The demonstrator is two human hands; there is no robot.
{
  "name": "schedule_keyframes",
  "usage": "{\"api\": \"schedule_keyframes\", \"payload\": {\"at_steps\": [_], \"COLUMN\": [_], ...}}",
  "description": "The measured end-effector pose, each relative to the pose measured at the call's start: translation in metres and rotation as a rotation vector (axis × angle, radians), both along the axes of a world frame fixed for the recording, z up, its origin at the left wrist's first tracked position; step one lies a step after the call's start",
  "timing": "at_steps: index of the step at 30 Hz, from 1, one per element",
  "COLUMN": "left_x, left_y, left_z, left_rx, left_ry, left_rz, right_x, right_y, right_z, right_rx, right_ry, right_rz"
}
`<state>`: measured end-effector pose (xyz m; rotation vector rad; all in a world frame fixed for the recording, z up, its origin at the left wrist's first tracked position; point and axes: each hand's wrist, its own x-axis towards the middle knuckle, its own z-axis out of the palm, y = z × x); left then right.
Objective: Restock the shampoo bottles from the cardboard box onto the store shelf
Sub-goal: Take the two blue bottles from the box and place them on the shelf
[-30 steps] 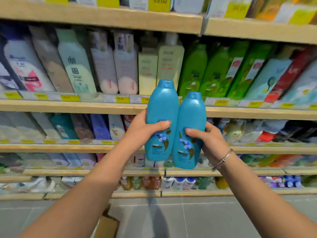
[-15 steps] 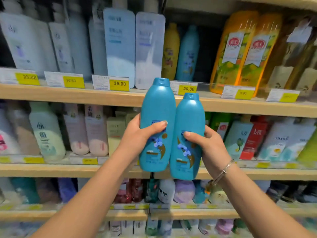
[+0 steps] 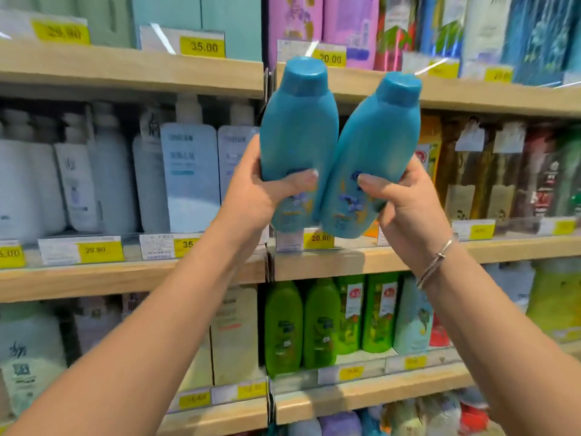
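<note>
I hold two teal shampoo bottles side by side in front of the wooden store shelf (image 3: 345, 262). My left hand (image 3: 261, 190) grips the left bottle (image 3: 298, 133) near its base, thumb across the front. My right hand (image 3: 405, 199) grips the right bottle (image 3: 374, 143) the same way; a bracelet circles that wrist. Both bottles tilt with their caps toward the shelf, their bodies touching. They hang in front of the shelf bay marked by a 20.00 price tag (image 3: 320, 238). The cardboard box is out of view.
White pump bottles (image 3: 188, 171) fill the shelf bay to the left, amber and dark bottles (image 3: 471, 171) the bay to the right. Green bottles (image 3: 314, 325) stand on the shelf below. Pink and blue packs line the shelf above.
Both hands have raised the two bottles higher and closer to the shelf, and tipped their caps forward. The view has swung upward, so a higher shelf row now fills the frame.
</note>
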<state>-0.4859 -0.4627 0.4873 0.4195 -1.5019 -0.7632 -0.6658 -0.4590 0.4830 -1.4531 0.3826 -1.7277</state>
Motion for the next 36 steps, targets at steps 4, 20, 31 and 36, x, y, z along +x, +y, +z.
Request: {"api": "schedule_keyframes", "payload": {"at_steps": [4,20,31,36], "left_x": [-0.002,-0.02,-0.012,-0.014], "left_y": [-0.016,-0.063,-0.063,-0.068], "left_z": [0.019,0.007,-0.002,-0.004], "left_rx": [-0.056,0.031,0.003,0.045], "left_ry": [-0.029,0.018,-0.106,-0.115], "left_rz": [0.026,0.302,0.237,0.279], "right_x": [-0.001,-0.015,-0.011,-0.006], "right_y": [-0.024,-0.117,-0.109,-0.108], "right_z": [0.016,0.013,0.003,0.0], "right_rx": [-0.044,0.284,0.253,0.124], "right_ry": [-0.005,0.327,0.823,0.987], "right_rz": [0.011,-0.139,-0.42,-0.68]}}
